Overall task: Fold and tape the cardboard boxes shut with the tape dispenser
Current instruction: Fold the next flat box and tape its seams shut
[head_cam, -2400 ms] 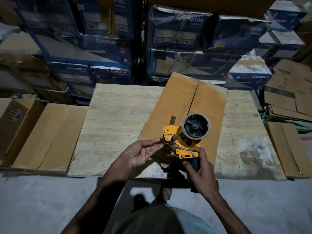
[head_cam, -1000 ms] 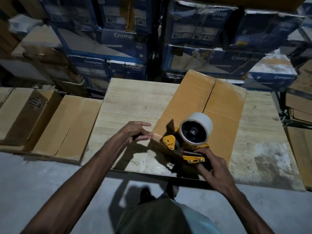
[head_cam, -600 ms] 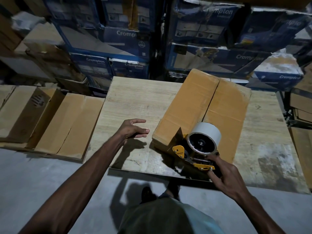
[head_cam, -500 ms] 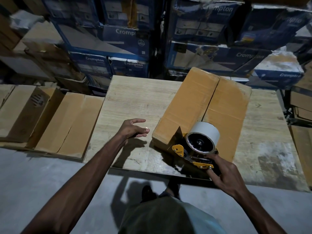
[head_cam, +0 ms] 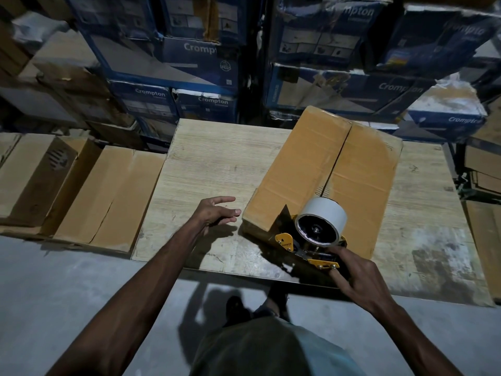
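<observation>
One cardboard box (head_cam: 303, 169) is lying on the table (head_cam: 217, 158), flaps folded shut. Your right hand (head_cam: 357, 278) is gripping the tape dispenser (head_cam: 320, 226), fingers (head_cam: 341, 253) clenched round it, at the near end of the seam (head_cam: 339, 154). Your left hand (head_cam: 214, 213) is hovering just beside the box, its fingers (head_cam: 226, 213) released. You are likely starting the taping; next is calling for steadying the box and drawing the dispenser along the seam.

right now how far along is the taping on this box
Done: the cardboard box flaps are folded shut. In hand: the right hand holds the tape dispenser at the near end of the seam; the left hand hovers open beside the box. Left: most of the seam looks untaped; flat boxes lie alongside.
</observation>
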Demonstrator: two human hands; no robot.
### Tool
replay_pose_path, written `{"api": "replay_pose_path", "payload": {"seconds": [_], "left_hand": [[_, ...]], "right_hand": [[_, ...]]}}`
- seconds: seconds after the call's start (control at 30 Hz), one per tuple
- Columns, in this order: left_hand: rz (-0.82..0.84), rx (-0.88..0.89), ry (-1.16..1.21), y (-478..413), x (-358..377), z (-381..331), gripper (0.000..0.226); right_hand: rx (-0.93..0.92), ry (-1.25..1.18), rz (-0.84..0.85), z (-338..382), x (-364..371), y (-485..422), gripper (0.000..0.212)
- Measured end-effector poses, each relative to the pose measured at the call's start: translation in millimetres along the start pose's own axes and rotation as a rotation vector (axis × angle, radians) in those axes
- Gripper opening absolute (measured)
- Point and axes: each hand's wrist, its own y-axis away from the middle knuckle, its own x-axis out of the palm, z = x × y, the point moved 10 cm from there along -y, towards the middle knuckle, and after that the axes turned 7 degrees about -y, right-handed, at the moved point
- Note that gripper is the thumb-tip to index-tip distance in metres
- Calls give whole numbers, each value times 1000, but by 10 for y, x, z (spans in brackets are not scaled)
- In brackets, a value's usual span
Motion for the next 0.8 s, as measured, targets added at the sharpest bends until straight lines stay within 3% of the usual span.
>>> {"api": "replay_pose_path", "payload": {"seconds": [0.17,0.4,0.43,0.57,0.7,0.8], "left_hand": [[-4,-71,78,-97,158,226,47],[-172,-68,263,-18,192,509,33],[-220,-42,200,-2,174,508,32],[-557,199,-423,114,-38,239,23],[-624,456,-157,415,-134,116,26],[-411,587,-227,658,139,82,34]], "right_hand": [[7,12,30,-72,54,14,45],[7,33,43,-103,85,23,43],[13,31,42,-108,85,22,43],[18,23,38,-114,86,28,45],[16,18,22,-109,65,14,46],[-6,28,1,-61,44,8,48]]}}
